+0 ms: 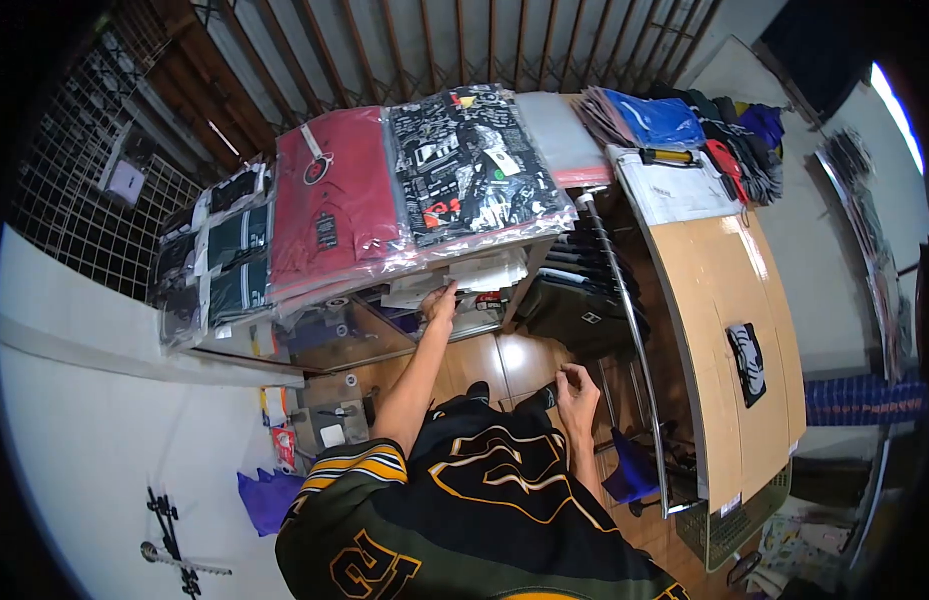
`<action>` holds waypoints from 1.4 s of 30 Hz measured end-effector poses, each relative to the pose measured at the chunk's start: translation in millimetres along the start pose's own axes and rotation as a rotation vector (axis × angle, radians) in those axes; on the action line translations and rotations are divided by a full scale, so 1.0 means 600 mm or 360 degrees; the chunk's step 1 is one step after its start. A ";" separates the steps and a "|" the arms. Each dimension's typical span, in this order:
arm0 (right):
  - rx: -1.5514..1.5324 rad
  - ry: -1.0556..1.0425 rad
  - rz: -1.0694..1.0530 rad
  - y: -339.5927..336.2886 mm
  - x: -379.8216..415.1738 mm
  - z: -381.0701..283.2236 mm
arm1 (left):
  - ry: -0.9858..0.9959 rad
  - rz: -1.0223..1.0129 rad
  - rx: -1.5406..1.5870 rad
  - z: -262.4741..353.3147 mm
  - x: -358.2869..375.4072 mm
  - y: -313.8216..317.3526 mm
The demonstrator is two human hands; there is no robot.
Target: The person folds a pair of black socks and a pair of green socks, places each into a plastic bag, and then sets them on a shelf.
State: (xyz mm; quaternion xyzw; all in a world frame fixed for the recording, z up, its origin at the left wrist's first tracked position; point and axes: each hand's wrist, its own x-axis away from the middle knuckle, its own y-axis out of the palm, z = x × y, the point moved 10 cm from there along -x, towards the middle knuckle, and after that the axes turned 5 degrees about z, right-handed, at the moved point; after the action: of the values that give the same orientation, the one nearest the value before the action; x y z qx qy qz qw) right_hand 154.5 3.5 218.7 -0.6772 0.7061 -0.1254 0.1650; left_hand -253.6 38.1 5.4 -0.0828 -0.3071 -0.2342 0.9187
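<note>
My left hand (441, 301) reaches forward to an open shelf under the counter top, its fingers curled at the edge of a stack of white papers and clear plastic (493, 272). What those fingers grip, I cannot tell. Closer to my body, my right hand (579, 389) hangs over the floor with fingers curled in and nothing showing in them. Above the left hand, on the counter, lie a packaged maroon shirt (357, 200) and a packaged black printed shirt (470, 165). A small red and white box (488, 299) sits on the shelf beside the papers.
Dark clothes (585, 300) hang from a metal rail (625, 310) on the right. Beyond it stands a wooden-topped table (710, 270) with a black-and-white patterned item (747, 365) and folded garments. Left are a white wall (75, 420) and a wire grid (75, 190).
</note>
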 end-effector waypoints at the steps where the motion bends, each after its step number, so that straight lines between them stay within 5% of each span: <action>1: 0.0007 0.0015 0.0012 -0.007 0.003 0.003 | 0.0003 -0.0015 -0.0008 -0.001 0.000 -0.001; 7: -0.0010 0.0073 0.0086 -0.022 0.001 0.028 | -0.0191 -0.0395 0.0370 -0.021 0.029 0.005; 15: -0.0931 0.1025 -0.0413 0.128 0.001 0.070 | -0.0339 -0.0981 0.0118 -0.035 0.295 -0.020; 19: -0.0792 0.0897 -0.0305 0.148 -0.030 0.063 | -0.0340 -0.1313 -0.0351 -0.082 0.391 -0.017; 23: -0.0925 0.0848 -0.0268 0.125 -0.047 0.052 | -0.0416 -0.1532 -0.0197 -0.084 0.407 -0.006; 30: -0.0960 0.0715 -0.0225 -0.006 -0.054 0.046 | -0.0130 -0.0855 0.0320 0.007 0.269 0.001; 42: -0.0903 0.0591 0.0280 -0.216 -0.020 0.049 | 0.0380 -0.1347 -0.0261 0.144 0.385 0.130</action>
State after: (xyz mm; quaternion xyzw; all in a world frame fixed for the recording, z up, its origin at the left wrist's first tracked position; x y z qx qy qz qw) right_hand 285.2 10.1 244.2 -0.5984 0.7863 -0.0304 -0.1507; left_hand -99.7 44.5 213.0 0.0052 -0.1862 -0.6210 0.7613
